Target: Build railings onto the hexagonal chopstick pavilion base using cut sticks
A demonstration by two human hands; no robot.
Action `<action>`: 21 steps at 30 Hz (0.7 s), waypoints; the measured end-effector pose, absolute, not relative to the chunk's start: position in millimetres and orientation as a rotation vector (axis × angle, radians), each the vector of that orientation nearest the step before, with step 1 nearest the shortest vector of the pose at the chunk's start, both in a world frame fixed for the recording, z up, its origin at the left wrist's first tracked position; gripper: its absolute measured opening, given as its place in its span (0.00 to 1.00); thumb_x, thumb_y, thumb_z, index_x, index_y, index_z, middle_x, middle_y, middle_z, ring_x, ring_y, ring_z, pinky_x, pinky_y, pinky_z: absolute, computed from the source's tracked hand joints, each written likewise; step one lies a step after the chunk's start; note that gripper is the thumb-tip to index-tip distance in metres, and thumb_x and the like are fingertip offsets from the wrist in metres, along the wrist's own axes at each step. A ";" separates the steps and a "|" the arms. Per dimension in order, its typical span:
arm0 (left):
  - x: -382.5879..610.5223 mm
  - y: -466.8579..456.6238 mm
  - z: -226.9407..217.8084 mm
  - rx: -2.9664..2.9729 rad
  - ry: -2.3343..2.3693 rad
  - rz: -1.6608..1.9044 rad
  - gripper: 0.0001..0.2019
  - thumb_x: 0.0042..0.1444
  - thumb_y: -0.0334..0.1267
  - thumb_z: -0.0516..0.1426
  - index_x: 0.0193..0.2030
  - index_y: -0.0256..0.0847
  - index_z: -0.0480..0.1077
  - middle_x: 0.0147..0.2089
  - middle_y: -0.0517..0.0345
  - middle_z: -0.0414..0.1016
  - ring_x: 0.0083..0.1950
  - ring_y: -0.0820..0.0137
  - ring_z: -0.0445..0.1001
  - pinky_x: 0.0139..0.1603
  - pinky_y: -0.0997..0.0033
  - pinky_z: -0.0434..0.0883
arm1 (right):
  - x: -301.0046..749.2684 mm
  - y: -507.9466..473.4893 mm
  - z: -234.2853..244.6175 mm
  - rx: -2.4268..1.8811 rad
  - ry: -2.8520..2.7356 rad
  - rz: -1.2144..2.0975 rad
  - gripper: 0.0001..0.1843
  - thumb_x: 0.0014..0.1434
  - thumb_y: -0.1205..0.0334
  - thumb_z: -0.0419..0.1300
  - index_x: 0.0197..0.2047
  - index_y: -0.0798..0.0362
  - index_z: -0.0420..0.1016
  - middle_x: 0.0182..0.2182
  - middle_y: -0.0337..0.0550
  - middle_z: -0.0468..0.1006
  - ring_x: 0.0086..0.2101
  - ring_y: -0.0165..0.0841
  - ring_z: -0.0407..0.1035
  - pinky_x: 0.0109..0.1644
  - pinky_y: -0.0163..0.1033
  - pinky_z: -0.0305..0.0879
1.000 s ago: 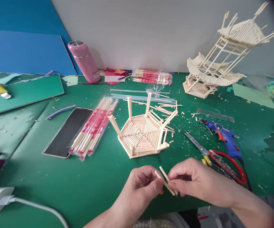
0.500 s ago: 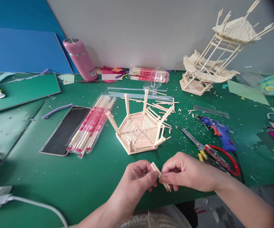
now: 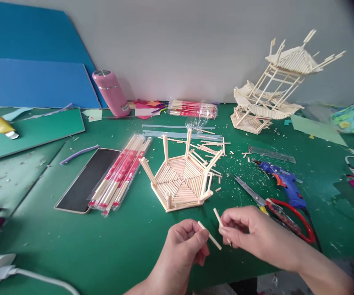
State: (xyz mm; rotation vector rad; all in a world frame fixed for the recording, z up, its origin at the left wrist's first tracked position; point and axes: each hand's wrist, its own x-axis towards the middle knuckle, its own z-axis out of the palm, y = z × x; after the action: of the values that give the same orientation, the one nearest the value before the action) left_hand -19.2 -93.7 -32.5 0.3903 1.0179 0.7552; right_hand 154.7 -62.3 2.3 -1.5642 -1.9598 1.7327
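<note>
Between thumb and fingers, my left hand (image 3: 187, 250) pinches a short wooden stick (image 3: 214, 240) that points down to the right. My right hand (image 3: 241, 229) is closed on another short wooden stick (image 3: 216, 216); its lower end is partly hidden by the fingers. The two sticks are apart. Just beyond both hands stands a hexagonal wooden stick base (image 3: 180, 180), with upright posts at its corners and one side rail at the right. Scissors (image 3: 257, 196) with red handles and a blue glue gun (image 3: 283, 180) lie to the right of my right hand.
A phone (image 3: 86, 180) lies left, partly under a bag of sticks (image 3: 123, 172). Loose sticks (image 3: 207, 147) lie behind the base. At the back stand a pink bottle (image 3: 112, 94) and a tall stick tower (image 3: 269, 90). A clear ruler (image 3: 272, 154) lies right; a white cable (image 3: 41, 278) runs front left.
The two sticks were held side by side in both hands; now they are separated, one in each hand. My right hand has moved right. The view has tilted up slightly.
</note>
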 end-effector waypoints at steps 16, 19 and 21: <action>-10.0 -88.0 -42.1 0.387 1.081 0.799 0.19 0.40 0.44 0.65 0.35 0.32 0.70 0.21 0.60 0.71 0.16 0.80 0.62 0.21 0.77 0.55 | 181.0 4.7 -11.4 -1.915 -2.272 0.631 0.13 0.55 0.57 0.50 0.21 0.50 0.61 0.16 0.34 0.63 0.19 0.28 0.55 0.25 0.34 0.48; -17.0 -88.4 -44.2 0.351 1.088 0.851 0.20 0.42 0.43 0.64 0.39 0.33 0.69 0.22 0.60 0.72 0.17 0.80 0.62 0.22 0.77 0.55 | 179.6 27.6 -15.7 -1.909 -2.304 0.528 0.13 0.55 0.57 0.51 0.21 0.50 0.66 0.17 0.37 0.67 0.21 0.31 0.60 0.26 0.35 0.48; -20.4 -88.5 -45.0 0.331 1.091 0.881 0.21 0.42 0.42 0.64 0.41 0.34 0.69 0.24 0.59 0.72 0.17 0.80 0.62 0.23 0.77 0.56 | 181.5 31.7 -12.3 -1.919 -2.291 0.482 0.13 0.56 0.57 0.51 0.24 0.50 0.69 0.18 0.39 0.70 0.22 0.32 0.62 0.26 0.36 0.49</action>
State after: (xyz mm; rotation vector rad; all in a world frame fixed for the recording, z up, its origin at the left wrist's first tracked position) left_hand -20.4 -88.5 -45.0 0.3309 1.0913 0.8809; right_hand 181.5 31.7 -12.3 -1.9186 -2.2912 0.4817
